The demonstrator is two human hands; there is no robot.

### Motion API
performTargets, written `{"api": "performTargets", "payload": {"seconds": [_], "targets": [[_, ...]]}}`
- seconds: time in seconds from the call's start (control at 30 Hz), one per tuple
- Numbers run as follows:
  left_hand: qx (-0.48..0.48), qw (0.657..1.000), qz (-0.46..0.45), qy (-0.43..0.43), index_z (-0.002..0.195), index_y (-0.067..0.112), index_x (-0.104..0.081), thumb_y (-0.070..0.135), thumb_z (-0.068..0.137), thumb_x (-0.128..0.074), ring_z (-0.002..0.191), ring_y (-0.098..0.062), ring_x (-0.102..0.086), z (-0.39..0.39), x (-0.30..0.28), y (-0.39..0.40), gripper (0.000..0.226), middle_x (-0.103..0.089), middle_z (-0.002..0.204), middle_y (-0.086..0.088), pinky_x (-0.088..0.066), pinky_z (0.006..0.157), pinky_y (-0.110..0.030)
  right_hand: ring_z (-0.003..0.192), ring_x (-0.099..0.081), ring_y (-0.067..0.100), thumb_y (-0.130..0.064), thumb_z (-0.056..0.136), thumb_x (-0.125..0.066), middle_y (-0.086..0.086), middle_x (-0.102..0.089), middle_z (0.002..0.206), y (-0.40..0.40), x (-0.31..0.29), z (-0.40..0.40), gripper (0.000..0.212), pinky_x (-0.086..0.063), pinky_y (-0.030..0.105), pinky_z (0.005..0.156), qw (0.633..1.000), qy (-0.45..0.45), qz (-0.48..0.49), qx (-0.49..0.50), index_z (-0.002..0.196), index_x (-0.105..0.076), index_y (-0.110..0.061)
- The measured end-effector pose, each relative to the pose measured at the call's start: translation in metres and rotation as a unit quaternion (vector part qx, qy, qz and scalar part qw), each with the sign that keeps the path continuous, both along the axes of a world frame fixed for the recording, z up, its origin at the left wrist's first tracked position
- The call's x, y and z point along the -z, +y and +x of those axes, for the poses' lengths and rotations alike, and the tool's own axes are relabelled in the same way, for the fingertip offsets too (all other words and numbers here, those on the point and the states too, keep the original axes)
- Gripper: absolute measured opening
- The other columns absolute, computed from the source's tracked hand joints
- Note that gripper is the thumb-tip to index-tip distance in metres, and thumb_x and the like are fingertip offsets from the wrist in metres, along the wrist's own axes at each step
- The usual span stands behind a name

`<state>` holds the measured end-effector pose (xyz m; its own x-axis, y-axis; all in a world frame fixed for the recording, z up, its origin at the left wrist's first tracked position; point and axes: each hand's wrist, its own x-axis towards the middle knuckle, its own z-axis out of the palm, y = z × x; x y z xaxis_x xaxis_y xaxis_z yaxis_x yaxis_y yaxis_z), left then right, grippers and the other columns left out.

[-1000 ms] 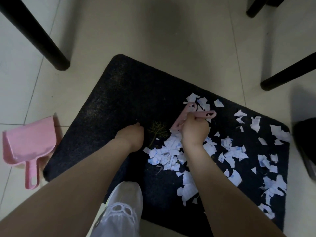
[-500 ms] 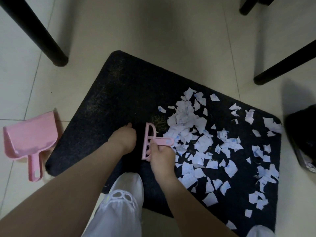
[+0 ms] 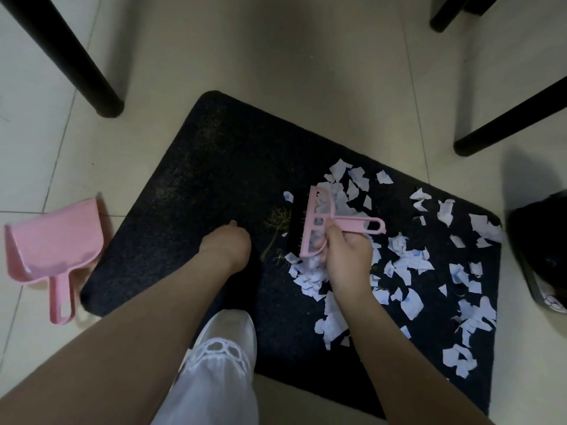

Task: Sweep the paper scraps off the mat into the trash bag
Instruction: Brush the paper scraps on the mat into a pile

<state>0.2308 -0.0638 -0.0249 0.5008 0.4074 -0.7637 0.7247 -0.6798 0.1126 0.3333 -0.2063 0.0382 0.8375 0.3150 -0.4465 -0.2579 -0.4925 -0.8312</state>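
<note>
— Brush (image 3: 310, 223) now further right than half a second back, over the left edge of the paper scraps (image 3: 408, 262); same grip by the right hand (image 3: 346, 256), fingers curled round the pink handle, bristles pointing left.

— And the left hand (image 3: 228, 248)?

— Resting on the dark mat (image 3: 196, 167), knuckles up, fingers tucked under; cannot tell whether curled tight or loose. Nothing seen in it.

— Where the scraps?

— Spread over the right half of the mat, thickest just beside the brush, thinner toward the far right edge. Trash bag (image 3: 540, 256) probably the dark shape just off that edge. Pink dustpan (image 3: 52, 250) on the tiles to the left, well apart from the paper.

— How to do this stroke well, then?

— Likely best: bristles flat on the pile, short firm pulls in one direction, gathering into one heap. Light paper, so easily flicked about by fast strokes. Then dustpan brought close before scooping.
</note>
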Motion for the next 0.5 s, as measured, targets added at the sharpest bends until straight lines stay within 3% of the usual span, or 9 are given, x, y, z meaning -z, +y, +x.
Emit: {"api": "performTargets", "payload": {"seconds": [0.1, 0.2, 0.3, 0.37, 0.5], "targets": [[-0.007, 1.0, 0.019, -0.01, 0.129, 0.003, -0.051, 0.005, 0.092, -0.042, 0.126, -0.03, -0.047, 0.001, 0.001, 0.0, 0.038, -0.039, 0.143, -0.014, -0.046, 0.103, -0.041, 0.046, -0.055, 0.011, -0.026, 0.097, -0.051, -0.001, -0.061, 0.054, 0.024, 0.005, 0.002, 0.037, -0.05, 0.027, 0.052, 1.0, -0.002, 0.011, 0.009, 0.067, -0.063, -0.008], [-0.014, 0.999, 0.04, -0.011, 0.124, 0.005, -0.054, 0.006, 0.091, -0.044, 0.119, -0.032, -0.051, 0.004, -0.002, -0.001, 0.034, -0.048, 0.131, -0.013, -0.048, 0.098, -0.041, 0.048, -0.059, 0.01, -0.025, 0.098, -0.048, 0.004, -0.064, 0.061, 0.056, 0.018, 0.01, 0.033, -0.048, 0.021, 0.048, 0.997, 0.066, 0.026, 0.041, 0.075, -0.061, -0.008], [-0.015, 0.999, 0.05, -0.007, 0.125, 0.004, -0.053, 0.005, 0.092, -0.045, 0.117, -0.031, -0.05, 0.006, -0.004, -0.003, 0.035, -0.047, 0.129, -0.013, -0.048, 0.095, -0.04, 0.064, -0.068, 0.023, -0.025, 0.099, -0.046, 0.008, -0.068, 0.069, 0.072, 0.034, 0.014, 0.032, -0.057, 0.031, 0.057, 0.992, 0.115, 0.006, 0.048, 0.073, -0.059, -0.011], [-0.019, 0.998, 0.055, -0.009, 0.126, 0.005, -0.052, 0.005, 0.091, -0.046, 0.116, -0.031, -0.05, 0.01, -0.006, -0.003, 0.036, -0.046, 0.129, -0.013, -0.048, 0.094, -0.039, 0.071, -0.071, 0.028, -0.027, 0.099, -0.044, 0.009, -0.07, 0.07, 0.067, 0.042, 0.014, 0.036, -0.06, 0.04, 0.068, 0.994, 0.087, -0.044, 0.052, 0.07, -0.06, -0.013], [-0.032, 0.997, 0.06, -0.023, 0.125, 0.008, -0.051, 0.007, 0.09, -0.047, 0.116, -0.029, -0.049, 0.018, -0.009, -0.002, 0.034, -0.044, 0.13, -0.012, -0.048, 0.094, -0.038, 0.046, -0.064, 0.011, -0.028, 0.099, -0.045, -0.002, -0.065, 0.048, 0.043, 0.033, 0.013, 0.034, -0.049, 0.023, 0.047, 0.99, 0.077, -0.05, 0.104, 0.077, -0.064, -0.011]]}}
